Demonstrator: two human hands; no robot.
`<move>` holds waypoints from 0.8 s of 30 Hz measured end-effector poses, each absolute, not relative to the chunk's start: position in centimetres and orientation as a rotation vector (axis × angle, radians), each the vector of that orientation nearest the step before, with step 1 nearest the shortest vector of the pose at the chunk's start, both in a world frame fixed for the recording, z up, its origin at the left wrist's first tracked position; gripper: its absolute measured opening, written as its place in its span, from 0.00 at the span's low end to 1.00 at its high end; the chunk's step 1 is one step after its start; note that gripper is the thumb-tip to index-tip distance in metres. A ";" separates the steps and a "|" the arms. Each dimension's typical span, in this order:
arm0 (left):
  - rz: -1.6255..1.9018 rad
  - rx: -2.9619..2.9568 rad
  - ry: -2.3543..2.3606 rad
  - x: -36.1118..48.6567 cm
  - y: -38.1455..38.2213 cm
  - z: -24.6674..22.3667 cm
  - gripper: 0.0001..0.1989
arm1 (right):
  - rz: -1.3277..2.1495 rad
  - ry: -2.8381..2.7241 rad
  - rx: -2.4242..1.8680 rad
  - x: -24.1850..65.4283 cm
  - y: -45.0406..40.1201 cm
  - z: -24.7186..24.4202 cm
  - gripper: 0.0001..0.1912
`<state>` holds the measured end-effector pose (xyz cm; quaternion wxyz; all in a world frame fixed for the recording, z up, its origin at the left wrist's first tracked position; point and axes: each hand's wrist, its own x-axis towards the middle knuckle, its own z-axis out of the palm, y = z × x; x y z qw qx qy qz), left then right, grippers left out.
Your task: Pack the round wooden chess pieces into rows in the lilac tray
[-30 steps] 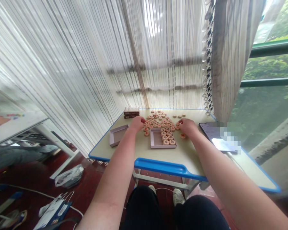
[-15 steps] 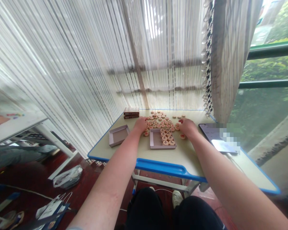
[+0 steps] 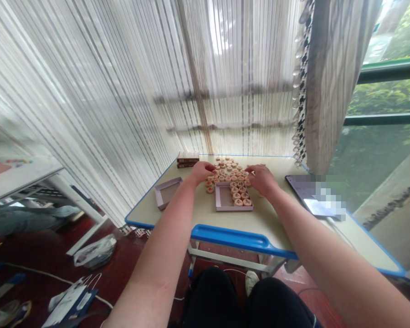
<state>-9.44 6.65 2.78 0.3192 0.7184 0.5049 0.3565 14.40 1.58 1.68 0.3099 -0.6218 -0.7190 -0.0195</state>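
Observation:
Round wooden Chinese chess pieces (image 3: 230, 167) lie in a loose heap at the back middle of the table. My left hand (image 3: 202, 172) is at the heap's left side, its bent fingers apart and touching pieces. From the right, my right hand (image 3: 262, 178) reaches in with fingers apart at the heap's edge; its palm side is hidden. In front of the heap is a shallow open box (image 3: 222, 209). Rows of black-marked pieces (image 3: 241, 196) fill its right part, while its left part shows bare bottom. A few red-marked pieces (image 3: 209, 189) rest beside the box, near my left hand.
A second shallow box part (image 3: 160, 200) lies on the left, partly behind my left forearm. Small stacked boxes (image 3: 187, 159) stand at the back left. A tablet (image 3: 304, 196) with a cable lies at the right. A blue tray edge (image 3: 230, 238) borders the table (image 3: 259, 228).
Both hands have moved inward towards each other at the heap, my right hand more than my left. Some pieces at the heap's right side are now covered by my right hand.

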 end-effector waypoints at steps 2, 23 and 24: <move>0.887 1.785 1.186 -9.5 6.0 3.0 0.19 | -0.062 -1.956 -1.537 13.5 0.8 2.0 0.15; 0.700 1.604 0.885 -10.1 3.6 4.4 0.21 | -0.047 -2.118 -1.218 8.4 -2.6 3.6 0.11; 0.707 1.594 0.869 -10.1 3.6 4.5 0.22 | -0.046 -2.101 -1.203 8.5 -2.5 3.6 0.11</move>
